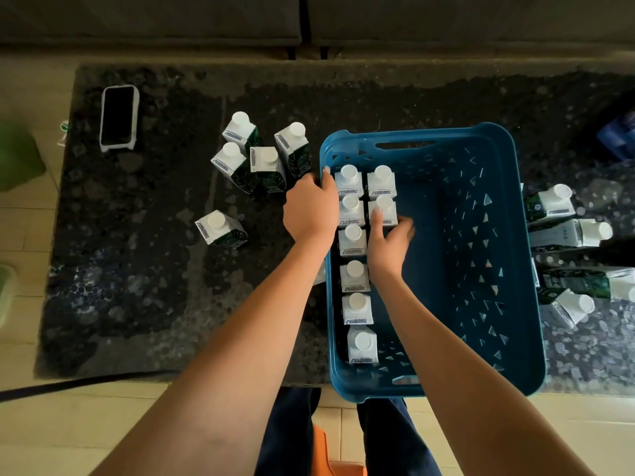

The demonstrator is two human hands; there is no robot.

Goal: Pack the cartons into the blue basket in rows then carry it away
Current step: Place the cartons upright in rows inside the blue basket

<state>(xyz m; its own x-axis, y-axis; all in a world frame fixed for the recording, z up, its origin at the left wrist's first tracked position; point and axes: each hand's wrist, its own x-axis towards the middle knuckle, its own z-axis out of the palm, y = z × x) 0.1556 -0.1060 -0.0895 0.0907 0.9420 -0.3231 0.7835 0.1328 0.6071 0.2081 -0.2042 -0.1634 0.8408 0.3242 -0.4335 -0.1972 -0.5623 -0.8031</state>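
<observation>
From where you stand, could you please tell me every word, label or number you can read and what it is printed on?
Nothing can be read.
cartons in the blue basket: a printed strip on each top, too small and blurred.
cartons on the table: strips and dark patterned sides, unreadable.
phone: screen dark, no text.

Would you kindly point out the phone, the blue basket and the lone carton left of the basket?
phone (117, 115): head view, middle of its dark screen.
blue basket (405, 145): head view, far rim by the handle slot.
lone carton (216, 221): head view, its white cap.
</observation>
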